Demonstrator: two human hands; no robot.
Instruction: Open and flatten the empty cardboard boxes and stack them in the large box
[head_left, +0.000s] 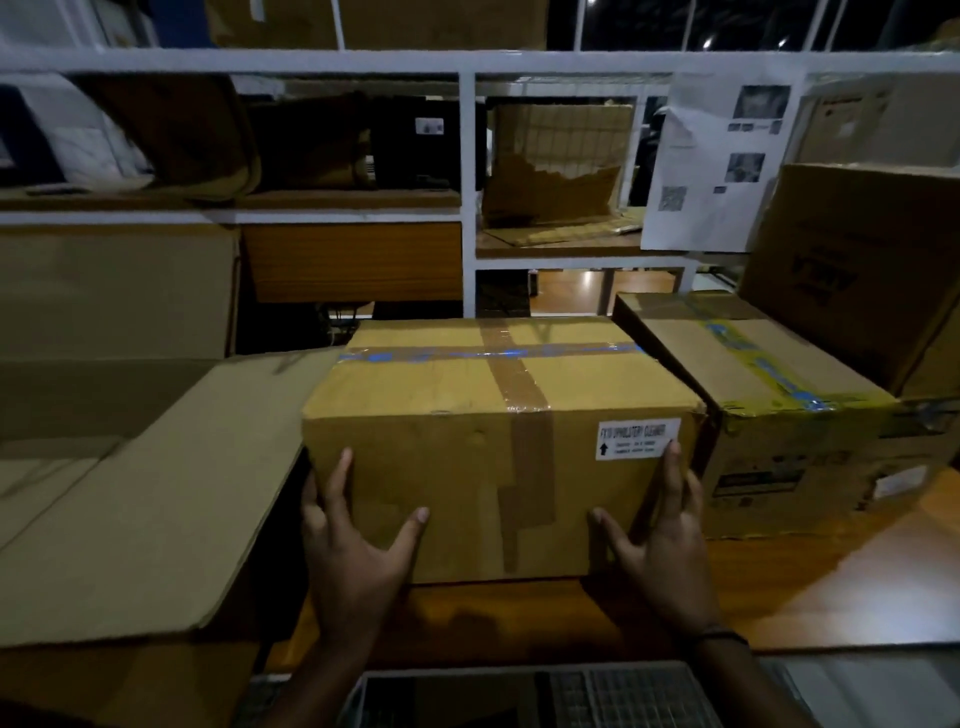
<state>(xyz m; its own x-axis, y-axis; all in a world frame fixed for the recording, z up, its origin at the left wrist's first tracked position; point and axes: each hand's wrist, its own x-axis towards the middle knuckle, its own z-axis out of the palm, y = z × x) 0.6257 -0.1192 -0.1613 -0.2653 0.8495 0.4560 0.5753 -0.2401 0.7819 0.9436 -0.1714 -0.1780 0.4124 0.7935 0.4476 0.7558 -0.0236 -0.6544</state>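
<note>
A closed brown cardboard box (488, 405), taped with brown and blue tape and bearing a white label, stands on the wooden table in the middle. My left hand (358, 540) lies against its front face near the left edge, with fingers spread and straight. At the right edge my right hand (660, 535) presses the same face, its fingertips reaching the label. The large box (140, 499) stands open at the left, its wide flap leaning toward me and touching the taped box's left side.
A second taped box (769, 415) sits just right of the held one, with a bigger carton (862, 270) behind it. White shelving (467, 182) with more cardboard fills the back. The table edge (519, 654) runs below my wrists, with a grey grille under it.
</note>
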